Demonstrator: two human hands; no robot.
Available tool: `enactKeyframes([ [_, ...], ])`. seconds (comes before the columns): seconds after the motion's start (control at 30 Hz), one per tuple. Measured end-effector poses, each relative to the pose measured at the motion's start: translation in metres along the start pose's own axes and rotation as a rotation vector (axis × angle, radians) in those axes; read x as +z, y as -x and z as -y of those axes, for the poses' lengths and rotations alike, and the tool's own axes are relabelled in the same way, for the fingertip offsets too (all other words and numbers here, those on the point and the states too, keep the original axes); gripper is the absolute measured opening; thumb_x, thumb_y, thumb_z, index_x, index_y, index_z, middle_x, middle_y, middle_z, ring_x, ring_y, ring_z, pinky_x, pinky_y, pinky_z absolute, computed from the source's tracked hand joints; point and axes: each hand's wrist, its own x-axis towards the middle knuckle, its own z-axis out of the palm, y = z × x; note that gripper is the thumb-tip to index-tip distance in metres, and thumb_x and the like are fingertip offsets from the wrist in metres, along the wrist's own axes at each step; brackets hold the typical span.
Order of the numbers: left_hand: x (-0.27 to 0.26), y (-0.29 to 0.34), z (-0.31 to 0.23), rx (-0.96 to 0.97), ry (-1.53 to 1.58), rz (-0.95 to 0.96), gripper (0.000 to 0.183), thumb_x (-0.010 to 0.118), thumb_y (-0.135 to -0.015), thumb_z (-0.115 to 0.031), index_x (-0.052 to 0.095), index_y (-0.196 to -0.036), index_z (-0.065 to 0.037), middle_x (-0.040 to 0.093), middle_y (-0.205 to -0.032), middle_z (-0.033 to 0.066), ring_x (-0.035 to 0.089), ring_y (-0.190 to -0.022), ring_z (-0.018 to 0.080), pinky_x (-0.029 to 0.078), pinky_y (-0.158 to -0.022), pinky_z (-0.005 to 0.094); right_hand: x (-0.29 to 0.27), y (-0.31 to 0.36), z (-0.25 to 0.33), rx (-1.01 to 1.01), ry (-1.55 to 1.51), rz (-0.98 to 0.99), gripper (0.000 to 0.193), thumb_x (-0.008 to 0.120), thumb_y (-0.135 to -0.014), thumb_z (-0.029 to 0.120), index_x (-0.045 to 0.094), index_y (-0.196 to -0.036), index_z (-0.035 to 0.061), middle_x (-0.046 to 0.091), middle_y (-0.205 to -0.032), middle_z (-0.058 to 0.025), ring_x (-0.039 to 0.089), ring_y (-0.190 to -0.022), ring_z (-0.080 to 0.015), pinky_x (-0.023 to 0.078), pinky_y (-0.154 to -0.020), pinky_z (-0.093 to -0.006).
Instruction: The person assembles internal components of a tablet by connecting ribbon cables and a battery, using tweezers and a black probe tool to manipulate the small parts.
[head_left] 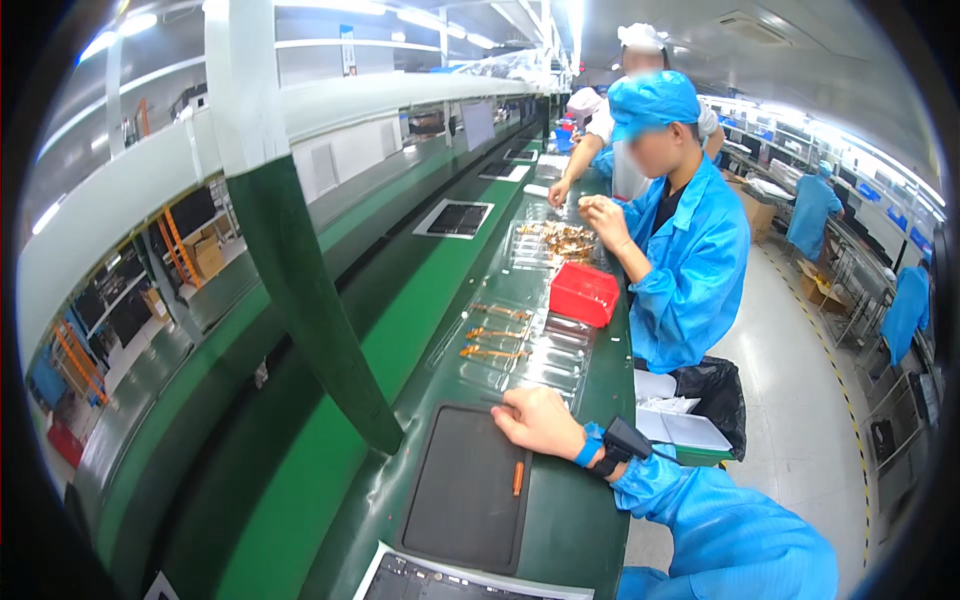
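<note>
My right hand (pixel 543 420) reaches in from the right in a blue sleeve, with a blue band and a dark device strapped at the wrist. Its fingers are closed in a pinch at the top right edge of a flat black pad (pixel 455 490). A thin dark tip sticks out beyond them; what it belongs to is unclear. Below the hand, a small orange-copper strip (pixel 517 478) lies on the pad. Just beyond, a clear plastic tray (pixel 560 370) carries several orange flex cables (pixel 497 333). My left hand is out of sight.
A red bin (pixel 584 294) stands beyond the tray, before a co-worker in blue (pixel 690 250) handling small parts. A green post (pixel 310 300) rises left of the pad. An electronics panel (pixel 440 582) lies at the near edge. A black-lined bin (pixel 712 400) stands right of the bench.
</note>
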Motion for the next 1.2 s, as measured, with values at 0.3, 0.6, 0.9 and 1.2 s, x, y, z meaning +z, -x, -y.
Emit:
enactKeyframes([
  [0.3, 0.014, 0.011, 0.019, 0.032, -0.014, -0.071, 0.011, 0.07, -0.091, -0.004, 0.072, -0.101, -0.005, 0.068, -0.102, 0.016, 0.067, -0.093, 0.0337, 0.055, -0.082, 0.0419, 0.011, -0.002, -0.007, -0.025, -0.04, -0.058, 0.032, 0.066, -0.09, 0.025, 0.059, -0.072, -0.0006, 0.062, -0.067, -0.0225, 0.064, -0.066, -0.0446, 0.051, -0.063, -0.051],
  [0.6, 0.005, 0.004, -0.002, 0.086, -0.031, -0.016, 0.011, 0.066, -0.094, -0.007, 0.07, -0.103, -0.002, 0.068, -0.1, 0.0156, 0.068, -0.091, 0.0343, 0.055, -0.081, 0.0421, 0.015, -0.005, -0.014, -0.033, -0.041, -0.024, 0.03, 0.065, -0.088, 0.024, 0.062, -0.072, -0.0022, 0.065, -0.072, -0.024, 0.065, -0.071, -0.0458, 0.052, -0.067, -0.054],
  [0.9, -0.002, 0.001, -0.019, 0.012, -0.02, 0.019, 0.014, 0.065, -0.096, -0.012, 0.07, -0.108, -0.008, 0.07, -0.102, 0.0144, 0.068, -0.092, 0.0342, 0.053, -0.086, 0.041, 0.007, -0.003, -0.011, 0.015, -0.036, -0.003, 0.028, 0.065, -0.087, 0.023, 0.065, -0.075, -0.0022, 0.067, -0.073, -0.0244, 0.067, -0.074, -0.0456, 0.054, -0.069, -0.0541],
  [1.2, -0.003, 0.002, -0.025, -0.043, -0.004, 0.009, 0.012, 0.067, -0.091, -0.005, 0.073, -0.102, -0.006, 0.072, -0.096, 0.0142, 0.068, -0.087, 0.0335, 0.054, -0.083, 0.0409, 0.006, -0.003, -0.009, 0.009, -0.04, -0.018, 0.027, 0.065, -0.086, 0.022, 0.066, -0.075, -0.0025, 0.066, -0.071, -0.0239, 0.067, -0.072, -0.0448, 0.054, -0.067, -0.0539],
])
